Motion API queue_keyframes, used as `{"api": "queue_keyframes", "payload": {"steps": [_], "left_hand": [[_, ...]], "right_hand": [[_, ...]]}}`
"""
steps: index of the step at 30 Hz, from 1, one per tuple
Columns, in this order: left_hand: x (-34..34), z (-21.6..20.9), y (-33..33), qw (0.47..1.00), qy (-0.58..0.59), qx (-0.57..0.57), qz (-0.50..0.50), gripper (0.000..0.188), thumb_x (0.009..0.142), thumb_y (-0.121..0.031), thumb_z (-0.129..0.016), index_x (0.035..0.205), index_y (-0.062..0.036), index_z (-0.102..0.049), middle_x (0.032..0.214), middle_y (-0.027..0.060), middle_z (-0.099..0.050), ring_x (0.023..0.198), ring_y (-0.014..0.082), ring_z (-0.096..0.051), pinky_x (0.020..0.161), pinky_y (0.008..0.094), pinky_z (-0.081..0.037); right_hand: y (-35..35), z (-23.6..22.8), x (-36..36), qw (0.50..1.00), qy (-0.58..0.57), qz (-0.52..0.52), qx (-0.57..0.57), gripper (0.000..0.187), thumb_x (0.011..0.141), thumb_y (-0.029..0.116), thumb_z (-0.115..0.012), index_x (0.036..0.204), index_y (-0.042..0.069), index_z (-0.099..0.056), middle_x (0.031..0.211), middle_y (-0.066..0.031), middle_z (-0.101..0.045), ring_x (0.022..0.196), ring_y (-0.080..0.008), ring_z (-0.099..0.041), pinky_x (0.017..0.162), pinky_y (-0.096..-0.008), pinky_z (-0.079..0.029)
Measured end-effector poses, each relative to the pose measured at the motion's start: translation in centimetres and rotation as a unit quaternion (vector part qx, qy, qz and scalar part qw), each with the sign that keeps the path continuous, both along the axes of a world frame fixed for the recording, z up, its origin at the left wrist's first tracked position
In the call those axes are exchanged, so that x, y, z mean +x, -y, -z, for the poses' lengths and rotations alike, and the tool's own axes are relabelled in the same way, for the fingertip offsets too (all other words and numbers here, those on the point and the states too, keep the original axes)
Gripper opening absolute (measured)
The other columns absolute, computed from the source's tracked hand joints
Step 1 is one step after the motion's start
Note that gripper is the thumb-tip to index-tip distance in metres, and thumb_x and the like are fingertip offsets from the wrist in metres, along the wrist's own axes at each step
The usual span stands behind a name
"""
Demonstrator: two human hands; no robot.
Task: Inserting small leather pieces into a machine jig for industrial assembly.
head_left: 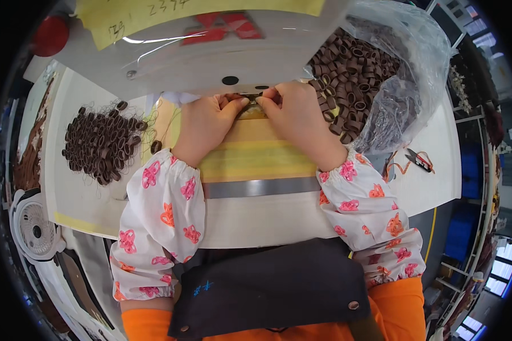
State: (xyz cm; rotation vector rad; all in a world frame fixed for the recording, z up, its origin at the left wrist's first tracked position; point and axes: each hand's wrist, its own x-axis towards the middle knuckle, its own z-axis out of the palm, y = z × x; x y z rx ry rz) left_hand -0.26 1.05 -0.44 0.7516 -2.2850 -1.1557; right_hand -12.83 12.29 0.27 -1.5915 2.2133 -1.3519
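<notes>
My left hand (pixel 209 122) and my right hand (pixel 296 116) meet under the pale head of a sewing machine (pixel 170 62). Thumbs and forefingers of both are pinched together. Between the fingertips a small dark brown piece (pixel 252 97) shows in part; its shape is mostly hidden. Just below lies the machine bed (pixel 256 162), covered with yellow tape and edged by a grey metal strip. Left of my left hand, a heap of brown loops (pixel 99 142) trails thin threads, with a single loop (pixel 156 146) lying nearer my wrist.
A clear plastic bag (pixel 432 68) full of brown loops stands open at the right. Small thread snips (pixel 420 160) and an orange strip (pixel 401 167) lie near the table's right side. A white fan (pixel 37 230) is beyond the left edge.
</notes>
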Motion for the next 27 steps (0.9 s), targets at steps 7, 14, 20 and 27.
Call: {"api": "queue_keyframes", "payload": {"steps": [7,14,20,27], "left_hand": [[1.0,-0.7,-0.3,0.995,-0.001,-0.099,0.028,0.027,0.08,-0.023,-0.065,0.065,-0.0012,-0.059,0.052,0.0054,-0.054,0.046,0.0159,-0.046,0.052,0.0295,-0.039],[8.5,-1.0,2.0,0.953,0.021,-0.3,-0.026,0.026,0.08,-0.019,-0.065,0.06,-0.0047,-0.057,0.049,0.0014,-0.05,0.043,0.0174,-0.044,0.074,0.0374,-0.038],[10.7,-1.6,3.3,0.992,-0.045,0.038,-0.111,0.015,0.081,-0.015,-0.064,0.086,-0.0014,-0.066,0.07,0.0078,-0.063,0.059,0.0191,-0.055,0.065,0.0302,-0.041],[5.7,-2.3,-1.0,0.932,-0.042,-0.361,-0.004,0.021,0.075,-0.008,-0.062,0.093,0.0025,-0.062,0.099,0.0151,-0.061,0.089,0.0326,-0.055,0.075,0.0418,-0.043]], "right_hand": [[-0.3,0.5,0.0,0.999,-0.022,-0.03,-0.009,0.013,0.076,0.008,-0.062,0.079,0.0,-0.053,0.073,-0.0153,-0.058,0.07,-0.0346,-0.058,0.06,-0.0417,-0.046],[-4.1,-3.1,-4.0,0.98,-0.167,0.102,0.017,0.011,0.074,0.01,-0.064,0.08,0.003,-0.057,0.077,-0.0125,-0.06,0.072,-0.0322,-0.06,0.063,-0.04,-0.048],[-5.3,-2.9,-8.7,0.94,-0.303,0.127,0.095,0.014,0.071,0.005,-0.062,0.085,0.005,-0.058,0.082,-0.0106,-0.062,0.077,-0.0311,-0.061,0.065,-0.0403,-0.049],[-4.5,-2.9,-8.7,0.914,-0.355,0.123,0.153,0.013,0.07,0.002,-0.057,0.083,0.006,-0.055,0.077,-0.0123,-0.061,0.075,-0.0317,-0.062,0.063,-0.042,-0.049]]}}
